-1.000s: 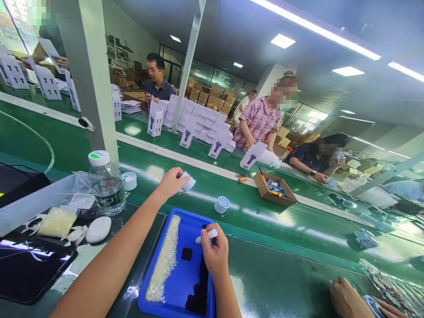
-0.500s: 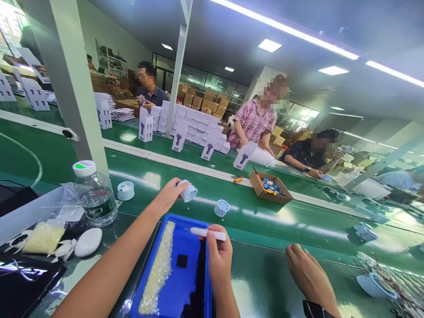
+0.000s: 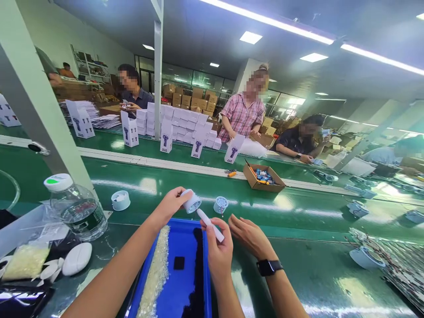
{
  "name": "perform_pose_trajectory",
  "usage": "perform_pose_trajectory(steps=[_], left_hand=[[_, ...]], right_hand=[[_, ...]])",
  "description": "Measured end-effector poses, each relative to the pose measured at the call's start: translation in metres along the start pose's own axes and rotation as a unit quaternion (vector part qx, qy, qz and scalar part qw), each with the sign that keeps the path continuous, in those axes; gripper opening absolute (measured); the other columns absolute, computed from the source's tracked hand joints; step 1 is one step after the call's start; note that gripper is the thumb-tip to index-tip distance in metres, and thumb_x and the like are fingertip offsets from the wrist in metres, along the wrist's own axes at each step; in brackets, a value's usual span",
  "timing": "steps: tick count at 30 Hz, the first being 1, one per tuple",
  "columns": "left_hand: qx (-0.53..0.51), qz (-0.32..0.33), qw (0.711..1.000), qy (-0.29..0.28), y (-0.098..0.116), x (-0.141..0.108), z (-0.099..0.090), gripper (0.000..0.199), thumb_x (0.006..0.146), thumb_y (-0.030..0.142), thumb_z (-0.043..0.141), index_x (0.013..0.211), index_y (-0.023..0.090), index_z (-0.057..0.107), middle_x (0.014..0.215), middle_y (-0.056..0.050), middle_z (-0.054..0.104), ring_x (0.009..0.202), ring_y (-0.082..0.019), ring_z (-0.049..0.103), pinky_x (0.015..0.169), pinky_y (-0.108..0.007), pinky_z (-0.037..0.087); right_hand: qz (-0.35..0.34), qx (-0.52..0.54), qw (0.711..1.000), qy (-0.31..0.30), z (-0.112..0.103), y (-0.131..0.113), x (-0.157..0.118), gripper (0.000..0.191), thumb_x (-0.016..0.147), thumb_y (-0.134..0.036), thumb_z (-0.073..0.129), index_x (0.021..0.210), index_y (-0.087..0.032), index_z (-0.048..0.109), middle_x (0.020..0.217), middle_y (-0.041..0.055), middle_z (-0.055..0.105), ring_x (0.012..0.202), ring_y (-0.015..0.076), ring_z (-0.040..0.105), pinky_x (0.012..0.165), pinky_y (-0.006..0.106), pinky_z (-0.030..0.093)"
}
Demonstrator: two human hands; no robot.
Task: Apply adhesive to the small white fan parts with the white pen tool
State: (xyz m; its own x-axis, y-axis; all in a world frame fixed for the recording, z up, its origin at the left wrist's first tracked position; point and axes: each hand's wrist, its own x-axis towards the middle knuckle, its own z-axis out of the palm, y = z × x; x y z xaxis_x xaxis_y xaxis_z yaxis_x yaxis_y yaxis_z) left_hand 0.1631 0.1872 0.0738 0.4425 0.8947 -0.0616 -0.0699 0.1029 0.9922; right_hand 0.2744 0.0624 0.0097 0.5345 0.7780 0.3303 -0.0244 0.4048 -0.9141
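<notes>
A pale blue round plastic housing (image 3: 192,202) is pinched by the fingers of my left hand (image 3: 170,205), tilted above the far end of the blue tray (image 3: 207,282). My right hand (image 3: 218,245) grips a white pen-like tool (image 3: 210,224), its tip at the housing's open face; whether it touches inside is hard to tell. Small pale translucent pieces (image 3: 155,274) lie along the tray's left side and black bits (image 3: 196,274) along its right. A dark square (image 3: 179,263) sits between them. A second housing (image 3: 221,204) with a short wire stands on the green belt beyond.
A co-worker's hand (image 3: 248,234) with a black watch reaches in beside my right hand. At left are another housing (image 3: 120,200), a water bottle (image 3: 79,207) and a white oval case (image 3: 77,259). A cardboard box (image 3: 263,176) of parts and several white cartons (image 3: 198,143) stand farther back.
My right hand has raised the pen-like tool from over the tray to the housing's opening. The co-worker's hand has moved left toward the second housing. The view has shifted.
</notes>
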Motion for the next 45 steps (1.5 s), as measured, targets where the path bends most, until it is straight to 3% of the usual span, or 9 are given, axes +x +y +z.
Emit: perform_pose_trajectory(steps=[27, 30, 35, 38, 42, 45], left_hand=[[0.032, 0.01, 0.999, -0.011, 0.0, -0.005, 0.008, 0.036, 0.069, 0.048, 0.065, 0.07, 0.017, 0.047, 0.069, 0.002, 0.049, 0.065, -0.012, 0.047, 0.06, -0.024, 0.04], [0.072, 0.042, 0.996, 0.037, 0.002, -0.006, 0.01, 0.032, 0.07, 0.044, 0.062, 0.066, 0.017, 0.044, 0.063, 0.004, 0.046, 0.059, -0.01, 0.042, 0.054, -0.021, 0.034], [0.055, 0.121, 0.98, 0.147, 0.006, -0.012, 0.019, 0.035, 0.073, 0.043, 0.059, 0.058, 0.019, 0.038, 0.054, 0.005, 0.035, 0.052, -0.009, 0.032, 0.048, -0.021, 0.027], [0.029, 0.169, 0.961, 0.215, 0.004, -0.019, 0.031, 0.045, 0.074, 0.046, 0.059, 0.053, 0.019, 0.031, 0.053, 0.005, 0.03, 0.051, -0.009, 0.03, 0.047, -0.022, 0.027], [-0.074, 0.163, 0.962, 0.206, 0.0, -0.027, 0.043, 0.047, 0.074, 0.045, 0.062, 0.053, 0.019, 0.028, 0.052, 0.005, 0.028, 0.048, -0.009, 0.028, 0.044, -0.022, 0.027], [-0.127, 0.144, 0.966, 0.173, 0.004, -0.034, 0.046, 0.046, 0.072, 0.044, 0.063, 0.054, 0.019, 0.028, 0.052, 0.005, 0.029, 0.047, -0.009, 0.03, 0.044, -0.022, 0.028]], right_hand=[[-0.004, -0.045, 0.999, 0.012, 0.0, 0.0, -0.001, 0.02, 0.087, -0.037, 0.054, 0.096, -0.019, 0.054, 0.089, 0.0036, 0.062, 0.08, 0.0153, 0.061, 0.074, 0.027, 0.049], [0.021, -0.117, 0.993, 0.021, 0.004, -0.003, -0.003, 0.028, 0.086, -0.042, 0.052, 0.099, -0.018, 0.057, 0.084, 0.0032, 0.061, 0.072, 0.0141, 0.057, 0.065, 0.024, 0.046], [0.06, -0.179, 0.973, -0.129, 0.014, -0.008, -0.008, 0.033, 0.089, -0.044, 0.044, 0.084, -0.016, 0.061, 0.056, -0.0038, 0.042, 0.05, 0.0096, 0.034, 0.046, 0.021, 0.028], [0.035, -0.161, 0.976, -0.145, 0.018, -0.012, -0.012, 0.034, 0.092, -0.042, 0.04, 0.081, -0.017, 0.062, 0.059, -0.0023, 0.046, 0.052, 0.0104, 0.036, 0.048, 0.022, 0.029], [0.02, -0.11, 0.985, -0.133, 0.019, -0.015, -0.015, 0.035, 0.093, -0.041, 0.038, 0.095, -0.019, 0.065, 0.072, 0.0027, 0.058, 0.066, 0.0153, 0.051, 0.061, 0.023, 0.042], [0.006, -0.077, 0.994, -0.083, 0.022, -0.011, -0.021, 0.037, 0.09, -0.046, 0.042, 0.093, -0.019, 0.067, 0.059, 0.0007, 0.051, 0.055, 0.0145, 0.048, 0.052, 0.024, 0.042]])
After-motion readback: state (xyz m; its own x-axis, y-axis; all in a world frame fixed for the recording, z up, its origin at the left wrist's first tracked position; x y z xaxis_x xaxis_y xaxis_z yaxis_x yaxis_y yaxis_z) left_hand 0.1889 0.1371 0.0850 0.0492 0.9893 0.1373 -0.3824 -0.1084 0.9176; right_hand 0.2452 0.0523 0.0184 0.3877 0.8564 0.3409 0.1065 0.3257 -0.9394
